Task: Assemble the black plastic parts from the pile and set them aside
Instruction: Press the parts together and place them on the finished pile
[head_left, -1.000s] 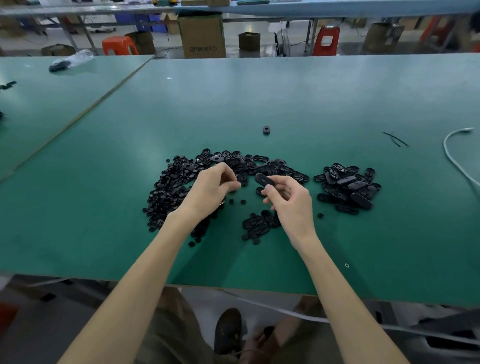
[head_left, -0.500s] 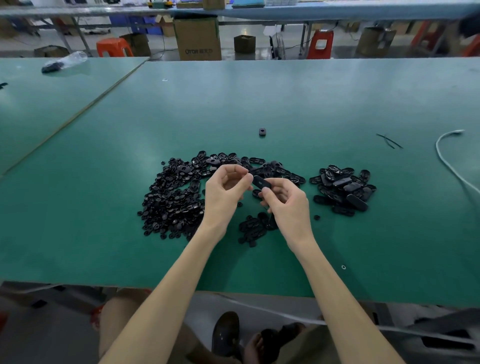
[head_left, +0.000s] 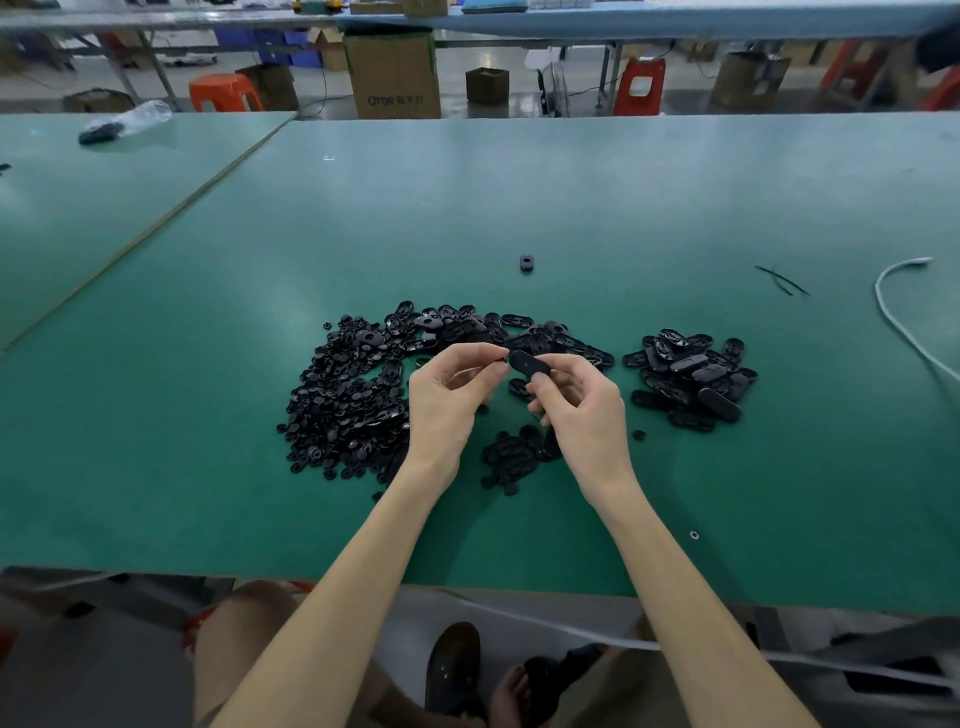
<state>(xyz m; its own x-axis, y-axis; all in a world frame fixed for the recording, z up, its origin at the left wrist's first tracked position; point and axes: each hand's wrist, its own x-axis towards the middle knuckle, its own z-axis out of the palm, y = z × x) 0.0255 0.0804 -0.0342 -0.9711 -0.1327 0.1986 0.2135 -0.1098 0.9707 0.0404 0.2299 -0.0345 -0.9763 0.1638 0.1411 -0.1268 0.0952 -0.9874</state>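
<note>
I am joining the oval part (head_left: 527, 362), raised over the table (head_left: 571, 208) beside the pile (head_left: 353, 395), fingers of my right hand (head_left: 576, 410) clamping one end, those of my left hand (head_left: 447, 400) pinching the other, so next it likely needs pressing home, then placing on the heap (head_left: 691, 374) nearer the right edge.

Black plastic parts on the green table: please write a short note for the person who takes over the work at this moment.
Right hand: pinches one oval part above the table.
Left hand: fingertips pinch at that part's left end; any small piece between them is too small to see.
Parts: big loose pile on the left, small group below the hands, separate pile on the right, probably the finished ones.
Done: likely the right-side pile only.
Left: finish the held part, set it aside, then work through the big pile.
</note>
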